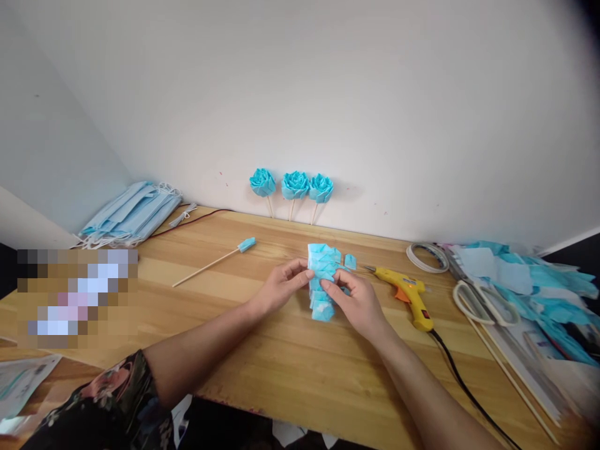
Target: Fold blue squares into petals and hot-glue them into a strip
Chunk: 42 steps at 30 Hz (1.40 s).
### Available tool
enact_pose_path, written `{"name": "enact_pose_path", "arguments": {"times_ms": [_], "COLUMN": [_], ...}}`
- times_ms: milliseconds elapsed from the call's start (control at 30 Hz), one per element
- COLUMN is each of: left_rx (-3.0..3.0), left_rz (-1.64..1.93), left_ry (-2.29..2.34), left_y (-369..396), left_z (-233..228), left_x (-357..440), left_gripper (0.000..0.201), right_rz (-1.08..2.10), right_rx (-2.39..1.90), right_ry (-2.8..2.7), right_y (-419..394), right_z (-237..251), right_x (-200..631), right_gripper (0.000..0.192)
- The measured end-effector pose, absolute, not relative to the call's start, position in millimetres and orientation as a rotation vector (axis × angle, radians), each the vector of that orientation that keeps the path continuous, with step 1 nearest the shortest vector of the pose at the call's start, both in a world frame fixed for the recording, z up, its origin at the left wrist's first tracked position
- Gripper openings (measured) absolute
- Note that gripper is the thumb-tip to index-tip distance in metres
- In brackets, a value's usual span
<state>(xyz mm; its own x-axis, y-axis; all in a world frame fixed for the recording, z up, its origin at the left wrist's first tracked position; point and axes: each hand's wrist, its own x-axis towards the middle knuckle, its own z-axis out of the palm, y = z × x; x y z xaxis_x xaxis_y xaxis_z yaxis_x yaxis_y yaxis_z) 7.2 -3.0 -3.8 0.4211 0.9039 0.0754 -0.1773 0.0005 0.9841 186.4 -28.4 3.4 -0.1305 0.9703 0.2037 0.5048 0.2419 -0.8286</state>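
Observation:
Between my two hands is a strip of overlapping blue fabric petals [322, 253], held up over the middle of the table. My left hand [284, 284] pinches its left edge. On the right side, my right hand [354, 300] grips the strip with thumb and fingers. A small loose blue petal [350, 261] lies just behind my right hand. To the left rests a thin wooden stick [206, 267] with a blue wrapped tip [246, 244]. A yellow glue gun [405, 294] lies right of my right hand, its nozzle pointing toward it.
Three blue flowers on sticks [295, 185] lean against the wall. Folded face masks [134, 212] are piled at the back left. At right are a tape roll [427, 257], scissors [485, 304], sticks [510, 378] and blue fabric scraps [525, 269]. The glue gun's black cord [462, 375] runs toward the front edge.

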Motion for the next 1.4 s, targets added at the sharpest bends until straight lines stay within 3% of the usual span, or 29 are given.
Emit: {"name": "enact_pose_path", "arguments": {"times_ms": [267, 567, 833, 933, 1067, 1400], "left_rx": [1.238, 1.321, 1.266, 1.27, 1.286, 1.319], "left_rz": [1.001, 0.904, 0.943, 0.954, 0.939, 0.916], "left_ry": [0.789, 0.736, 0.771, 0.788, 0.791, 0.751], "left_y": [-1, -4, -1, -1, -1, -2], "left_z": [-7, -3, -4, -5, -6, -6], "left_x": [8, 8, 8, 8, 7, 8], "left_gripper": [0.032, 0.045, 0.041, 0.041, 0.04, 0.05], "right_rz": [0.906, 0.968, 0.839, 0.938, 1.04, 0.902], "right_rx": [-1.287, -1.294, -1.35, -1.323, -1.25, -1.288], "right_ry": [-1.654, -1.546, -1.676, -1.617, -1.534, -1.617], "right_y": [-27, -26, -27, -26, -24, -25], "right_z": [1, -4, -5, -4, -5, -3], "right_x": [189, 190, 187, 187, 189, 191], "right_gripper": [0.047, 0.027, 0.03, 0.036, 0.03, 0.028]}}
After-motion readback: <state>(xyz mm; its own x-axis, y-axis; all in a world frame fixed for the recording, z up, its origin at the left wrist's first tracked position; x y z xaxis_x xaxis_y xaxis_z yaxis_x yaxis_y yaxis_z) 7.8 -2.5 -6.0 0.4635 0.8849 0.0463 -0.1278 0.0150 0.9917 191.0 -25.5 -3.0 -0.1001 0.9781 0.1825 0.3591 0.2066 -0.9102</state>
